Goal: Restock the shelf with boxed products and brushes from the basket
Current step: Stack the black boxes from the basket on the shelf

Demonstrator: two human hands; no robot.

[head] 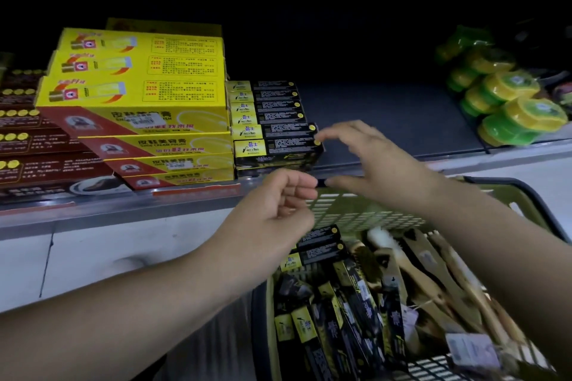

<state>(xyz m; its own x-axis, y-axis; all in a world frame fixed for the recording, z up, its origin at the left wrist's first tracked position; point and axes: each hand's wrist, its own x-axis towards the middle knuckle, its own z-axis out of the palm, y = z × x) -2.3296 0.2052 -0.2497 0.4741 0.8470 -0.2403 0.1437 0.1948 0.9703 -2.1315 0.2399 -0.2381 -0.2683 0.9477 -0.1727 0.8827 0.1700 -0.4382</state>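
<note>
Several small black-and-yellow boxes (272, 130) stand stacked in stepped rows on the dark shelf (387, 120). My right hand (362, 161) hovers just right of the front box, fingers spread and loosely bent, holding nothing. My left hand (275, 210) is below the stack at the shelf's front edge, fingers loosely curled and empty. The green basket (340, 213) sits under both hands. It holds more black-and-yellow boxes (328, 312) on the left and wooden brushes (433, 275) on the right.
Big yellow shoe-cream boxes (139, 96) fill the shelf left of the small boxes, with dark red boxes (37, 148) further left. Green-and-yellow round tins (507, 102) are piled at the right end. A bare stretch of shelf lies between. A shelf above overhangs.
</note>
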